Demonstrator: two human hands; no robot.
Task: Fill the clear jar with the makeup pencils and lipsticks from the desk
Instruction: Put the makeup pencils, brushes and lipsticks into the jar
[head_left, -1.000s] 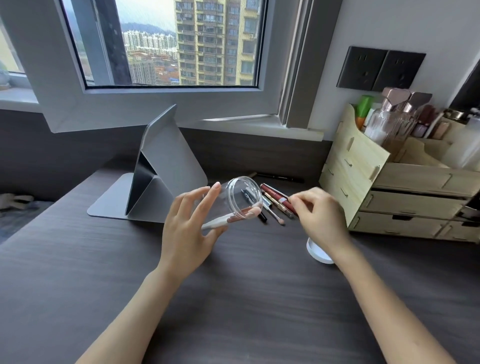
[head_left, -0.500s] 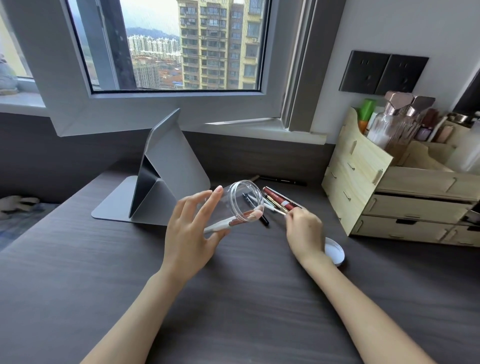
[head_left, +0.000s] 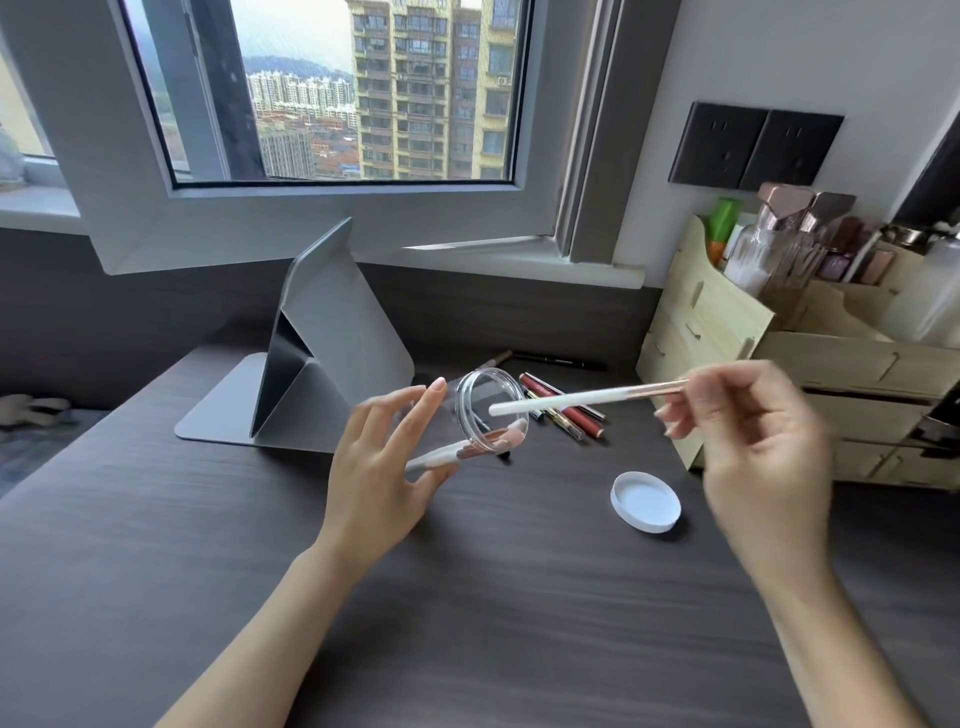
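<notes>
My left hand (head_left: 382, 467) holds the clear jar (head_left: 480, 415) tilted above the desk, its open mouth facing right. One white and rose-gold makeup brush (head_left: 457, 453) lies inside it. My right hand (head_left: 748, 431) pinches a long white pencil with a rose-gold end (head_left: 587, 399); its white tip reaches the jar's mouth. Behind the jar, several lipsticks and pencils (head_left: 563, 413) lie on the dark desk (head_left: 467, 597). A black pencil (head_left: 558, 359) rests farther back.
The jar's white lid (head_left: 645, 502) lies upside down on the desk to the right. A grey folding stand (head_left: 322, 353) is behind the left hand. A wooden drawer organiser (head_left: 737, 364) with bottles fills the right side, under the window sill.
My right hand has lifted from the pile on the desk, taken up the white pencil and swung right. The pencil's tip now points into the jar. The left hand stays put.
</notes>
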